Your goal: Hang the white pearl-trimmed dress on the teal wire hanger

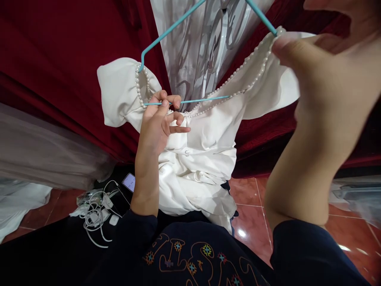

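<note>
A white garment (205, 147) with a pearl-trimmed neckline hangs on a turquoise hanger (166, 33) in front of me. My left hand (160, 123) grips the hanger's bottom bar together with the fabric near the left shoulder. Close to the camera, my right hand (321, 71) pinches the garment's right shoulder where the pearl trim meets the hanger's end. The hanger's hook is out of view at the top.
Dark red curtains (65, 59) and a silvery sheer drape (202, 43) hang behind. Grey and white fabric (35, 159) lies at left. A phone (129, 182) and white cables (95, 214) sit on the floor. Red glossy tiles (253, 210) are at right.
</note>
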Demonstrator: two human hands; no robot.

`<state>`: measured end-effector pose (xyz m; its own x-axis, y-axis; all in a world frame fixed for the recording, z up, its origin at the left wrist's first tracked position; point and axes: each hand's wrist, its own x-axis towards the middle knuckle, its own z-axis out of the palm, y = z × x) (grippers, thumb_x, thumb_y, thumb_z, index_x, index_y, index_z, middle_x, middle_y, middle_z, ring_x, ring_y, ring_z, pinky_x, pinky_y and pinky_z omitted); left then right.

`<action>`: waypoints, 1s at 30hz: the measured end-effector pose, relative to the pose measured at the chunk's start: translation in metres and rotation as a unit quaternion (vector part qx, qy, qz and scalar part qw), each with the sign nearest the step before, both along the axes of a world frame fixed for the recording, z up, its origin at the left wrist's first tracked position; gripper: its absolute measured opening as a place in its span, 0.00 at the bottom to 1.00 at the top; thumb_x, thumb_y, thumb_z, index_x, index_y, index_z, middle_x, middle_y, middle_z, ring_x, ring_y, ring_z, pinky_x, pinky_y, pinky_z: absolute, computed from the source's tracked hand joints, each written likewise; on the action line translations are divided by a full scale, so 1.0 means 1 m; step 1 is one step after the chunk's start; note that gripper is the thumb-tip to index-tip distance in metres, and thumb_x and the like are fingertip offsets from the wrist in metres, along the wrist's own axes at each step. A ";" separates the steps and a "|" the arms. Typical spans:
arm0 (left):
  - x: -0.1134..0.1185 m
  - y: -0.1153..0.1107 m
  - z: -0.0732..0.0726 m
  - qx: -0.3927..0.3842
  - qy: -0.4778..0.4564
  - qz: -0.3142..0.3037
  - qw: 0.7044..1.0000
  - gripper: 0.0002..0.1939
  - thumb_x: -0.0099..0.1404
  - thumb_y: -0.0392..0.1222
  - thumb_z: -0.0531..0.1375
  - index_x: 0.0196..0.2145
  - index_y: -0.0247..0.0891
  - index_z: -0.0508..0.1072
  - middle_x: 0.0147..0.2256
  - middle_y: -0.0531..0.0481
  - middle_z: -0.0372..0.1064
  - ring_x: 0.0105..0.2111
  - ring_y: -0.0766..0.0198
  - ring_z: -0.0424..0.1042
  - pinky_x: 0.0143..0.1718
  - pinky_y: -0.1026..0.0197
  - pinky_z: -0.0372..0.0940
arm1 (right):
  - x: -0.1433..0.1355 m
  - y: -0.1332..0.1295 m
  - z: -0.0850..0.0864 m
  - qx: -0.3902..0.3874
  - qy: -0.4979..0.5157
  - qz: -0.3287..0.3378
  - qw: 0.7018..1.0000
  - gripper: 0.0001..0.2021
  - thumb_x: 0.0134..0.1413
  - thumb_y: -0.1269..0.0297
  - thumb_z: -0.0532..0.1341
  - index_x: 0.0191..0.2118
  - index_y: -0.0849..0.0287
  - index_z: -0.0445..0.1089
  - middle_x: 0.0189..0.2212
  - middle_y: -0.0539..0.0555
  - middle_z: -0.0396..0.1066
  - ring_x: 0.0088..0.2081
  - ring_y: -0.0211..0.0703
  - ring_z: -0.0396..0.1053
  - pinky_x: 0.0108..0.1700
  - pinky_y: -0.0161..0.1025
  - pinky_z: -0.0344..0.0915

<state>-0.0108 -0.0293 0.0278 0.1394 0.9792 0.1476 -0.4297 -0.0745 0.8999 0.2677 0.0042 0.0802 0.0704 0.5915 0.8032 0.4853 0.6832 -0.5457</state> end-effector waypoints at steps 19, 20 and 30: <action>-0.017 -0.040 0.000 0.265 0.214 0.371 0.864 0.08 0.76 0.51 0.67 0.47 0.47 0.81 0.46 0.50 0.77 0.50 0.54 0.79 0.52 0.46 0.74 | -0.056 -0.031 -0.084 0.040 -0.130 -0.021 0.990 0.15 0.71 0.62 0.57 0.56 0.47 0.77 0.51 0.55 0.78 0.54 0.54 0.74 0.62 0.60 0.67; -0.023 -0.030 0.000 0.302 0.244 0.418 0.821 0.09 0.73 0.50 0.70 0.47 0.50 0.80 0.47 0.51 0.76 0.53 0.52 0.77 0.55 0.43 0.71 | -0.057 -0.030 -0.086 0.040 -0.126 -0.022 0.991 0.15 0.71 0.62 0.57 0.56 0.47 0.77 0.51 0.55 0.78 0.54 0.54 0.74 0.62 0.60 0.67; -0.063 0.053 0.015 0.406 0.333 0.475 0.706 0.10 0.73 0.48 0.69 0.38 0.40 0.83 0.34 0.51 0.78 0.38 0.58 0.76 0.40 0.48 0.69 | -0.057 -0.027 -0.087 0.050 -0.125 -0.019 0.991 0.18 0.72 0.65 0.56 0.58 0.44 0.77 0.50 0.54 0.78 0.53 0.53 0.74 0.60 0.59 0.67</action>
